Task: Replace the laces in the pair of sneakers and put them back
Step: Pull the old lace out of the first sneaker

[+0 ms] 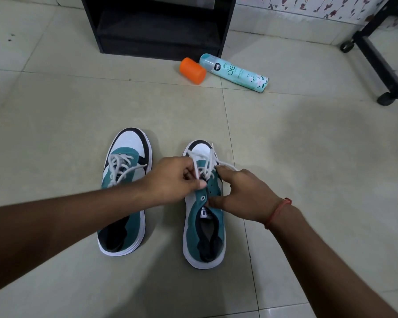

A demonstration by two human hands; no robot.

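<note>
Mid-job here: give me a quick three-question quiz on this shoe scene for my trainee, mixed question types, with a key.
1. True or false: the left hand is pinching the white lace of the right-hand sneaker.
2. Multiple choice: where does the spray can lie? A) upright inside the black shelf B) on its side on the floor, beside the orange cap C) inside a sneaker.
3. Fill in: the top eyelets of the right-hand sneaker, near the right hand, are ____ of lace, while the left-hand sneaker has lace crossing its front.

Key: 1 true; 2 B; 3 empty.
</note>
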